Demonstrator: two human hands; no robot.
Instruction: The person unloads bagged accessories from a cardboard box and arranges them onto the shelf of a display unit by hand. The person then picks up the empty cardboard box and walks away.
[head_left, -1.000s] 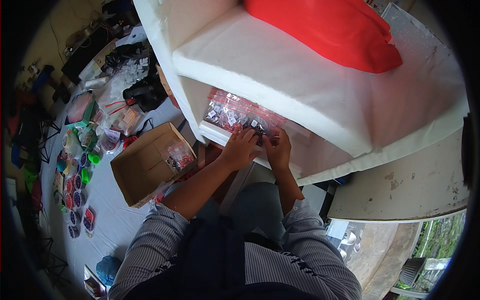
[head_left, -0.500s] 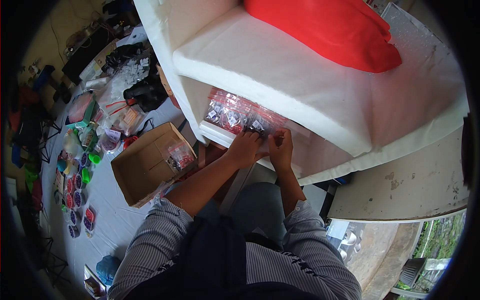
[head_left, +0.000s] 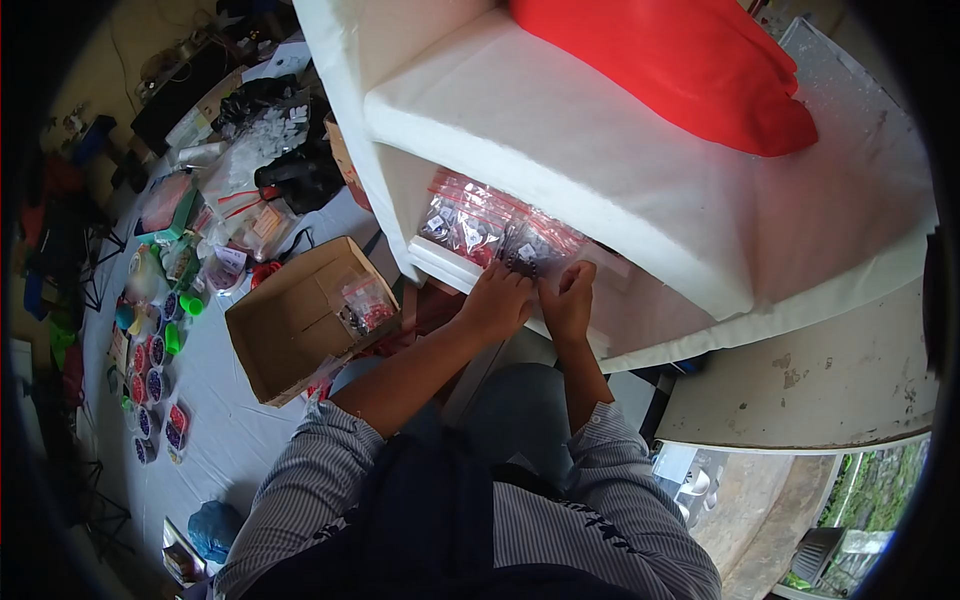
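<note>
Clear zip bags with red strips lie in the low white compartment, holding small dark and red pieces and white labels. My left hand has its fingers bent together at the lower edge of the right-hand zip bag, seemingly pinching it. Beside it, my right hand is closed, its thumb and fingers pressed together near the same bag's lower corner. Whatever sits between the right fingertips is too small to make out.
An open cardboard box at left holds another small bag of red pieces. Tubs of coloured beads stand on the white-covered table. Red cloth lies on the white shelf above my hands.
The view has shifted slightly, moving the shelf and bags a little right and down. My right fingers have curled in more, and my hands remain at the bag's lower edge.
</note>
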